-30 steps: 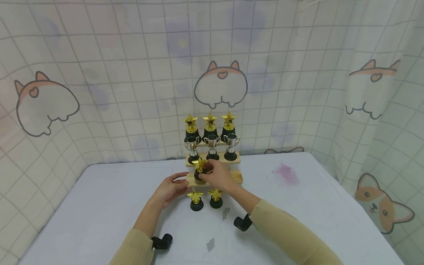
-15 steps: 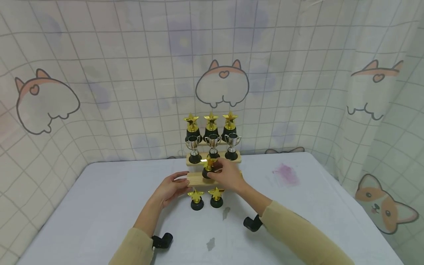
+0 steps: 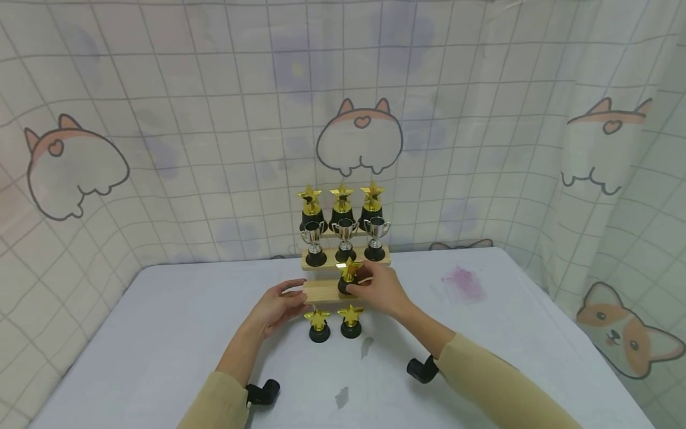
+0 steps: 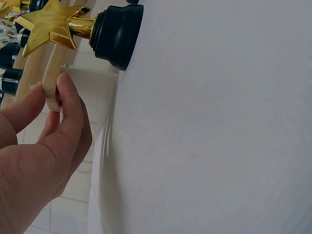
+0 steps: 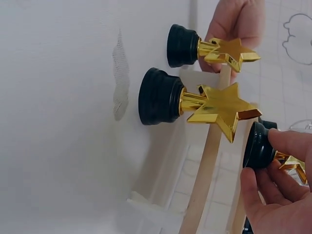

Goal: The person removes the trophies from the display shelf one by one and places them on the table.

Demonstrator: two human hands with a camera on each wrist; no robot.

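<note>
My left hand [image 3: 277,305] pinches the left end of a wooden shelf board [image 3: 321,292] between thumb and fingers; the left wrist view shows that board end [image 4: 51,80] up close. Toward the board's right half, my right hand [image 3: 382,289] holds a gold star trophy [image 3: 349,271] upright by its black base [image 5: 258,148]. Whether the base touches the board is hard to tell. Two more star trophies stand on the table in front of the board, one on the left [image 3: 318,325] and one on the right [image 3: 351,322].
Behind, a higher wooden step [image 3: 327,262] bears three silver cup trophies, the middle one [image 3: 345,235] included. Above them stand three larger star trophies, such as the left one [image 3: 311,205]. A white cloth covers the table [image 3: 177,333]; a patterned curtain [image 3: 214,149] hangs behind.
My right hand has moved to the right along the board with the star trophy. The left hand keeps its hold on the board's left end.
</note>
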